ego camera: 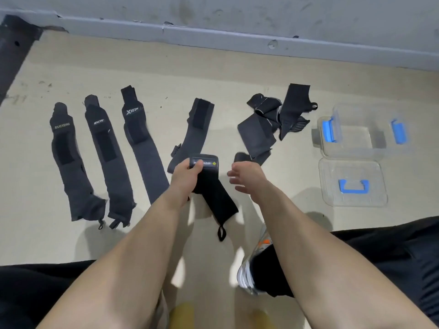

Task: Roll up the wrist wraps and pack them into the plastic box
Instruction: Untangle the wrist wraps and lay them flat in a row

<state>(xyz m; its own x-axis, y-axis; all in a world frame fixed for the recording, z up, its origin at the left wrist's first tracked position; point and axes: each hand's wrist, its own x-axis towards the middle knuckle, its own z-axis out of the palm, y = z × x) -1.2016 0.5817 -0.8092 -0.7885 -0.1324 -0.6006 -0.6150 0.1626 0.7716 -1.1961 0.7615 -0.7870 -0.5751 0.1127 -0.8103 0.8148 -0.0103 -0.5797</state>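
My left hand [184,178] grips the labelled end of a black wrist wrap [217,200] that trails toward me and ends in a thumb loop. Beside it, my right hand [244,174] hovers with fingers spread and holds nothing. Three dark wraps [102,148] lie stretched out side by side on the left of the floor. A fourth wrap [193,131] lies flat just beyond my left hand. A tangled pile of wraps [268,122] sits right of the middle. The clear plastic box [354,146] with blue latches stands open at the right.
The box's clear lid [332,186] with a blue handle lies on the floor in front of the box. A grey wall base [213,36] runs along the far side. My shoe [251,269] and dark-clothed legs fill the bottom of the view.
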